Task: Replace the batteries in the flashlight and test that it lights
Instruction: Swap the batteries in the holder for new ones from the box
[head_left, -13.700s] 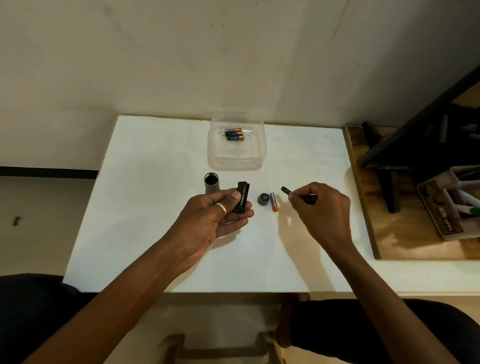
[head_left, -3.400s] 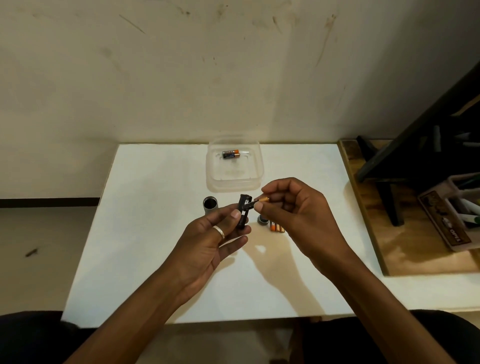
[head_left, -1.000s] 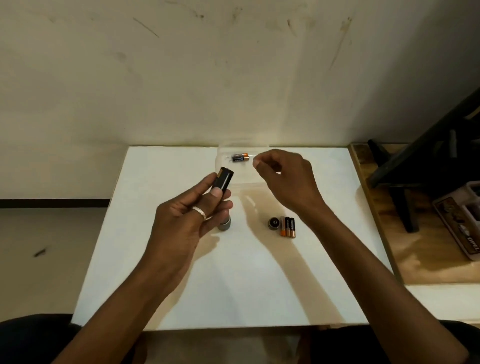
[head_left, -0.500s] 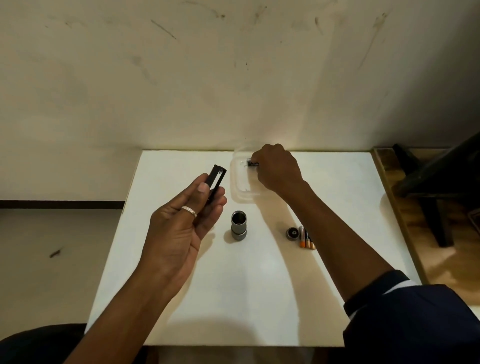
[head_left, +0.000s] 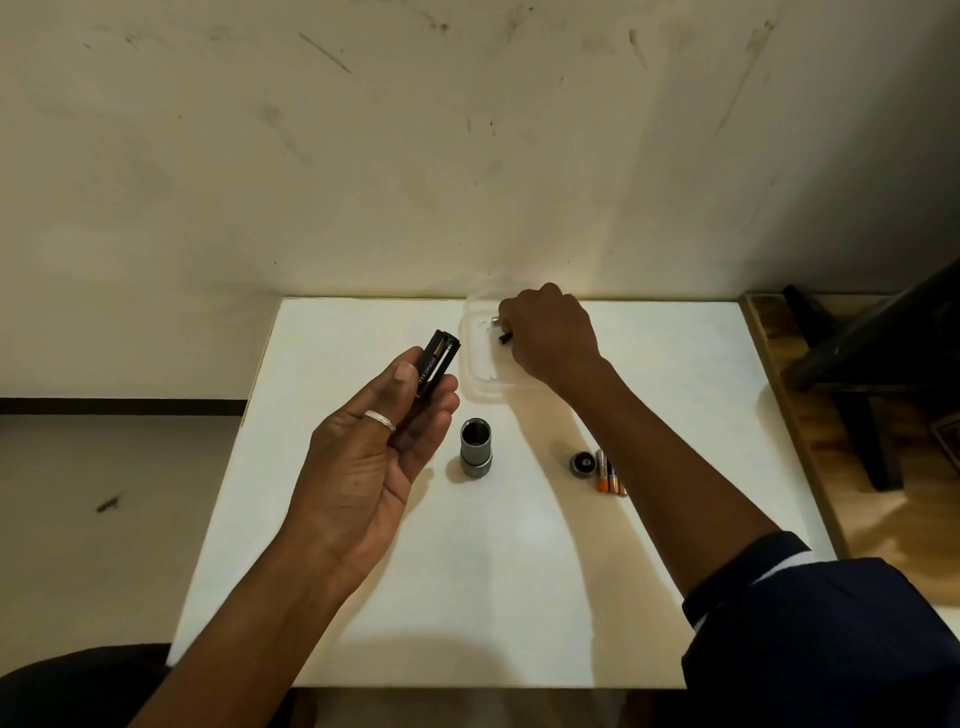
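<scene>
Left hand (head_left: 374, 457), palm up, pinches the black battery holder (head_left: 438, 364) between thumb and fingers, with one cell showing inside it. Right hand (head_left: 550, 332) reaches into the clear tub (head_left: 475, 379) at the far edge of the worktop (head_left: 519, 571), fingers curled round a dark battery (head_left: 503, 338). Between the arms the grey flashlight body (head_left: 475, 448) stands upright, open end up. The end cap (head_left: 582, 463) and loose batteries (head_left: 608, 472) lie just beside the right forearm.

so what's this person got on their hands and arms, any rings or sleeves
The left hand wears a silver ring with a braided pattern; that forearm is bare. The right hand shows no ring where visible. The right arm has a dark navy sleeve ending near the elbow, with a thin white line near its cuff.
</scene>
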